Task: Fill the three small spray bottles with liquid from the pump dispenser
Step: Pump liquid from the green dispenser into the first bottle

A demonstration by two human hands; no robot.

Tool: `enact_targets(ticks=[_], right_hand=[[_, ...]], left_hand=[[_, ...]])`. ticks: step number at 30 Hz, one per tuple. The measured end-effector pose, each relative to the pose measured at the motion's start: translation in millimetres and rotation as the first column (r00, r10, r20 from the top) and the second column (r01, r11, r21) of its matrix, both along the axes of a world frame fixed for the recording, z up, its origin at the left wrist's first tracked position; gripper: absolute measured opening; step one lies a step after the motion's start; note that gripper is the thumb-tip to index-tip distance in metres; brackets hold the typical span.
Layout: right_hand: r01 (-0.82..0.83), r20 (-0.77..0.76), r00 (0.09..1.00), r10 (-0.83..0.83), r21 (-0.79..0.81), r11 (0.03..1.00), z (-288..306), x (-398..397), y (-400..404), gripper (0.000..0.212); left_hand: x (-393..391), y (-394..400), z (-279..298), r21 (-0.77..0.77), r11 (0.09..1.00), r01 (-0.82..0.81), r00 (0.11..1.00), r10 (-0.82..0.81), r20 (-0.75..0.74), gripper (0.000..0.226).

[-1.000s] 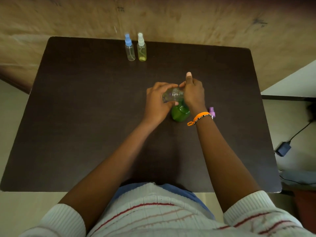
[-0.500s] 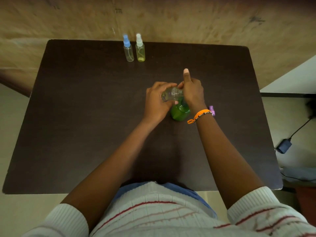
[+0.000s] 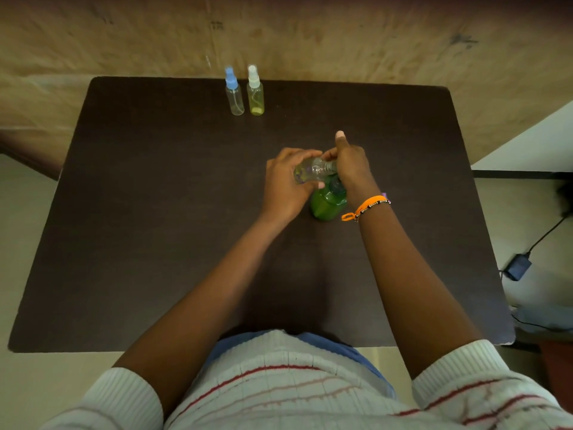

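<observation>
Nearby, blue-capped bottle (image 3: pixel 235 94) beside yellowish bottle (image 3: pixel 255 94), purple cap (image 3: pixel 384 195) apparently behind right wrist.

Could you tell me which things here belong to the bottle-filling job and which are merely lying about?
Job:
green pump dispenser
clear bottle in left hand
right hand on the pump
blue-capped bottle
white-capped bottle

Lying about:
black adapter on floor
orange bracelet

Plain home-like room: dark table (image 3: pixel 155 243), bare wall (image 3: pixel 310 35), charger (image 3: pixel 517 266).

left hand (image 3: pixel 286 184) fingers curled, gripping | right hand (image 3: pixel 352 167) curled, thumb raised
</observation>
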State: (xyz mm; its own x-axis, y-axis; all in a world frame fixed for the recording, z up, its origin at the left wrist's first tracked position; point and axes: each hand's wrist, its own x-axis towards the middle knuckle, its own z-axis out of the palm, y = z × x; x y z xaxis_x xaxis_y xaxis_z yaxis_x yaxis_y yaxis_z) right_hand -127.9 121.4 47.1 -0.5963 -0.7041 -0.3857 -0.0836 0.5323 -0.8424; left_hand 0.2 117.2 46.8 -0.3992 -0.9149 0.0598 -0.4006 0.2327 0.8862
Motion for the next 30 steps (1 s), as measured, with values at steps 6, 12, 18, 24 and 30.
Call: enact_targets(ticks=[6,12,18,24,30], right_hand=[[0.028,-0.046,0.999,-0.029,-0.018,0.999,-6,2,0,0.06],[-0.028,-0.02,0.999,0.028,0.031,0.999,-2,-1,-2,0.057],[-0.077,-0.156,0.984,0.089,0.078,0.994,-10,-4,-5,0.039],[-0.033,-0.11,0.993,0.041,0.074,0.997,-13,-4,-5,0.039],[-0.003,0.018,1.0,0.002,0.059,0.998,-4,-4,-7,0.049]], left_hand=[[0,1,-4,0.003,1.0,0.002,1.0,-0.002,-0.011,0.053],[1,-1,-3,-0.017,1.0,0.012,1.0,-0.012,-0.004,0.052],[0,-1,-7,-0.001,1.0,0.009,0.999,-0.009,-0.041,0.054],[-1,-1,-8,-0.003,1.0,0.002,0.999,-0.002,-0.044,0.054],[-3,-4,-8,0.014,1.0,-0.003,0.999,0.004,-0.046,0.055]])
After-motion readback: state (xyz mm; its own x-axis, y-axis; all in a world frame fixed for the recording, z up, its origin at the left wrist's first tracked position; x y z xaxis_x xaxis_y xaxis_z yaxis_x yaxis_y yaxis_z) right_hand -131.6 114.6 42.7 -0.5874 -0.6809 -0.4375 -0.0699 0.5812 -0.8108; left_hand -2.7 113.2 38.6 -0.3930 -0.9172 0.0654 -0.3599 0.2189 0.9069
